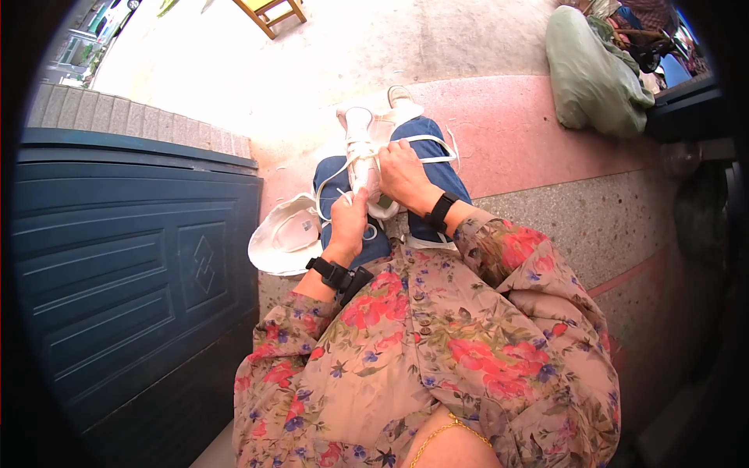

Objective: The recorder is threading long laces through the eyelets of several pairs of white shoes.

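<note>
A pale sneaker (358, 123) rests on my lap between my blue-jeaned legs, its toe pointing away from me. White shoelaces (431, 139) cross its front, and one long loop hangs out to the right over my knee. My left hand (348, 224) is closed on the near left side of the sneaker, with a lace curving beside it. Against the sneaker's right side, my right hand (405, 175) pinches the lace with bent fingers. Both fingertips are partly hidden. Left of my leg lies a white, hat-like fabric thing (282, 236).
A dark blue panelled door (117, 265) stands close on my left. At the far right sits a bulging pale green sack (594, 74) beside piled goods. A yellow wooden stool (271, 14) is far ahead. The floor has pink and speckled bands (499, 117).
</note>
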`<state>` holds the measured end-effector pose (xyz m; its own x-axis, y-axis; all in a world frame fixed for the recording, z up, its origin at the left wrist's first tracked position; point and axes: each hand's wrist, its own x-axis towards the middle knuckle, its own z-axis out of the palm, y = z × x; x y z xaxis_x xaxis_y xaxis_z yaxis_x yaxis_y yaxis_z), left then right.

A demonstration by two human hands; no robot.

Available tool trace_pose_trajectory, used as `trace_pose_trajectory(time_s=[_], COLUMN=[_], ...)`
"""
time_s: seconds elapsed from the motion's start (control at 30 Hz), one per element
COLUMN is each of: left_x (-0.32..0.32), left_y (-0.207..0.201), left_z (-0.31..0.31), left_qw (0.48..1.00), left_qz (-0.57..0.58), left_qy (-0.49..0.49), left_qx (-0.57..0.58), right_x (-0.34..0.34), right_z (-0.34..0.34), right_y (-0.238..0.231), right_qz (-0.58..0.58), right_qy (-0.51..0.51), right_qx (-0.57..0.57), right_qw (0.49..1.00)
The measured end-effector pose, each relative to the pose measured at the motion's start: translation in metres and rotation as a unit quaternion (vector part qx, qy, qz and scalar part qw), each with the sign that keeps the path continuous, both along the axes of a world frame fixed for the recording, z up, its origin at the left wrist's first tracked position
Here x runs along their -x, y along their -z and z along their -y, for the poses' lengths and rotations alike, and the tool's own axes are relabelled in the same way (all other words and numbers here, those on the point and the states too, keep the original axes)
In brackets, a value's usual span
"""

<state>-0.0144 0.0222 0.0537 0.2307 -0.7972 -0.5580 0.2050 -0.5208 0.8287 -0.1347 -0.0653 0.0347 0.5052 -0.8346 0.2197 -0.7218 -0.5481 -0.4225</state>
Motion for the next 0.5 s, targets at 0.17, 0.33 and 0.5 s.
trace_pose_trajectory(time_s=[0.17,0.33,0.5], left_x=[-0.005,-0.008,-0.008], left_y=[-0.002,-0.004,-0.004], left_z=[-0.003,-0.001,0.001], left_qw=[0.999,0.998,0.999], left_qz=[-0.051,-0.055,-0.047], left_qy=[-0.002,0.001,0.02], left_qx=[0.015,0.014,0.01], right_x=[0.003,0.009,0.009], right_z=[0.008,0.003,0.001], right_y=[0.012,0.012,0.004], right_qz=[0.126,0.205,0.059], right_qy=[0.005,-0.035,-0.111], right_qx=[-0.057,-0.038,0.072], right_qw=[0.99,0.977,0.989])
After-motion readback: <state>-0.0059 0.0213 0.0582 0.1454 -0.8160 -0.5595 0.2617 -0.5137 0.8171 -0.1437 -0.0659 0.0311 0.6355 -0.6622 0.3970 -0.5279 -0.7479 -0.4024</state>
